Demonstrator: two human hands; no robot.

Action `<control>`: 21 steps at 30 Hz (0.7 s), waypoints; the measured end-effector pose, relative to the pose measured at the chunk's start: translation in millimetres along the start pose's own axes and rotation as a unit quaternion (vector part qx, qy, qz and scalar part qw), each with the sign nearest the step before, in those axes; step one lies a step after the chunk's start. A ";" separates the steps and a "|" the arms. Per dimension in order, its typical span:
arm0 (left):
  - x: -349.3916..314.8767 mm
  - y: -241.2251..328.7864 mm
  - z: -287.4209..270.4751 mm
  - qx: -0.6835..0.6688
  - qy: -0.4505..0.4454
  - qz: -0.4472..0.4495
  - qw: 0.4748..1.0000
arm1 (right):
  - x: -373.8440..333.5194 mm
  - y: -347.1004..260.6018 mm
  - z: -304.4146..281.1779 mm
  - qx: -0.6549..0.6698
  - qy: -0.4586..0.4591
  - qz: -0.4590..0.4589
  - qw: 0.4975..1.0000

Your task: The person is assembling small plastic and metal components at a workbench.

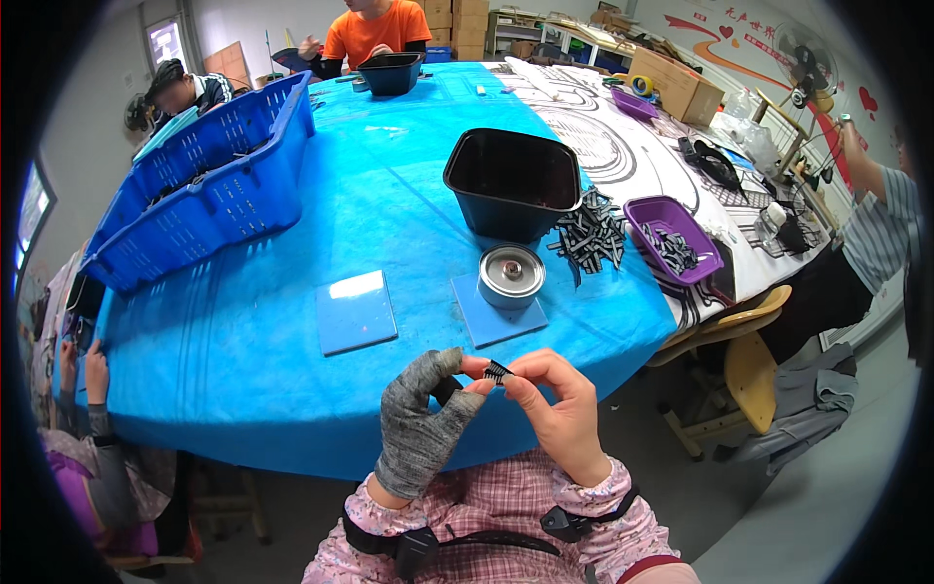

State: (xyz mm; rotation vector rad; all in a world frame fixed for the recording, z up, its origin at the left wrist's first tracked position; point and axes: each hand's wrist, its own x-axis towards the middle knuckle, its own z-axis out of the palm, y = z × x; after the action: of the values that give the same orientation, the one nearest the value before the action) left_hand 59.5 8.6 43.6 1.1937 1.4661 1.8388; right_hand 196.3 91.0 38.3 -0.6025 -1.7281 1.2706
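Above the table's near edge, my left hand (420, 423), in a grey fingerless glove, pinches a small black piece with comb-like teeth (496, 373). My bare right hand (566, 414) grips the same piece from the other side with thumb and forefinger. A dark thing shows in the left palm, too hidden to name. Just beyond my hands, a round metal tin (512, 274) rests on a blue tile (479, 326). Another blue tile (357, 329) lies to its left. Behind the tin stands a deep black tub (501, 209), with a pile of small black-and-grey strips (593, 232) to its right.
More strips fill a purple tray (708, 265) at the right. A big blue crate (238, 190) stands on the left of the blue-covered table (243, 360). Across it, a person in orange (379, 34) works at another black tub (391, 78). A wooden chair (754, 380) stands at the right.
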 end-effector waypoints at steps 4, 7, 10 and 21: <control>-0.7 -1.6 -1.3 -0.019 -0.005 -0.019 1.000 | 0.4 -3.8 0.6 -0.004 -0.010 0.004 1.000; -0.1 -0.5 -1.8 -0.022 -0.016 -0.027 0.999 | 0.4 -5.3 0.9 0.004 -0.007 0.013 1.000; -0.1 -1.5 -1.5 -0.024 -0.019 -0.022 0.999 | 1.7 -4.0 -0.4 -0.064 -0.011 -0.021 0.998; 3.1 10.0 -5.7 -0.107 -0.016 -0.162 0.981 | 0.5 -8.2 -2.4 -0.062 -0.011 -0.023 0.998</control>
State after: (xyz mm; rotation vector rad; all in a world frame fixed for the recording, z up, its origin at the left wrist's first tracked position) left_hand 54.5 5.2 53.9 0.8245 1.3161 1.6934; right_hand 199.1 89.7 46.3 -0.6189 -1.8375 1.1490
